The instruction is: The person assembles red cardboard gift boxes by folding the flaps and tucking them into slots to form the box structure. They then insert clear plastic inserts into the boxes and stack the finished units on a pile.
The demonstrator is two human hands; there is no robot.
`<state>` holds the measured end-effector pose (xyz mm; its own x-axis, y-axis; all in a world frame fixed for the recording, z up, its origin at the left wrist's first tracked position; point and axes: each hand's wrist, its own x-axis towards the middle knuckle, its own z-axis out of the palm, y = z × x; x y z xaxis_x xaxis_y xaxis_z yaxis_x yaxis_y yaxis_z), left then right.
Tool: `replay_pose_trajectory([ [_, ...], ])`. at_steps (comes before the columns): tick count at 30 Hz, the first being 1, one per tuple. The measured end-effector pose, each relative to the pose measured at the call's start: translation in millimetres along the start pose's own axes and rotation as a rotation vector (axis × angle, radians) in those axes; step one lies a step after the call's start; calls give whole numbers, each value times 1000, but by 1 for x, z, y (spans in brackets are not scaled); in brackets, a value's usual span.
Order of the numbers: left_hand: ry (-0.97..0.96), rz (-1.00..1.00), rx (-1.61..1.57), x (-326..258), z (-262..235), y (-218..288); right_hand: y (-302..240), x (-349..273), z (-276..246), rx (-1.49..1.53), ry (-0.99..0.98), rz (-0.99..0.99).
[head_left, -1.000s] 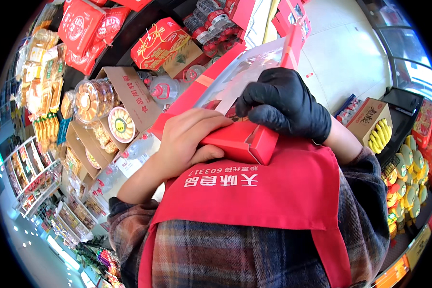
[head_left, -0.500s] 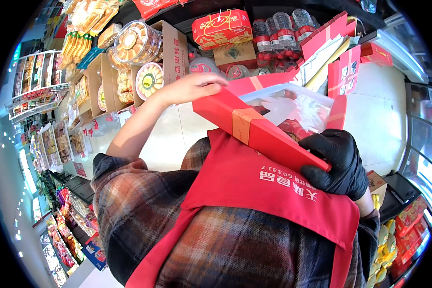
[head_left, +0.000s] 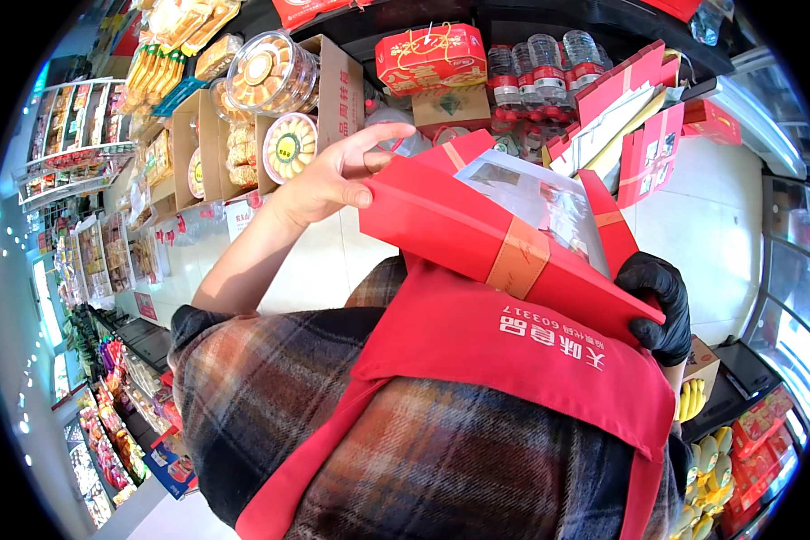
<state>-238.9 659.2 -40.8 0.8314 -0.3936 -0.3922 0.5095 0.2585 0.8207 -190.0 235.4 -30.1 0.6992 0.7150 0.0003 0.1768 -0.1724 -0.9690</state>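
You are mid-handling the red gift box [head_left: 477, 238], tilted in front of your red apron [head_left: 522, 360]. Your bare left hand [head_left: 333, 180] has a grip closed on its upper corner; your gloved right hand [head_left: 661, 306] clamps the lower end. Next, I judge, you must support it evenly while turning it.
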Motion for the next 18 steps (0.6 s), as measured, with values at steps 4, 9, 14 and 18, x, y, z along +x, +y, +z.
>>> replay_pose_trajectory([
  [4,94,123,41,-2,11,-8,0,-1,1,-7,25,25],
  [9,30,144,94,-8,12,-9,2,-2,3,30,64,14],
  [14,-98,10,86,-10,8,-5,1,10,-3,13,0,-58],
  [18,-64,91,589,-7,10,4,4,17,-10,-34,-95,-82],
])
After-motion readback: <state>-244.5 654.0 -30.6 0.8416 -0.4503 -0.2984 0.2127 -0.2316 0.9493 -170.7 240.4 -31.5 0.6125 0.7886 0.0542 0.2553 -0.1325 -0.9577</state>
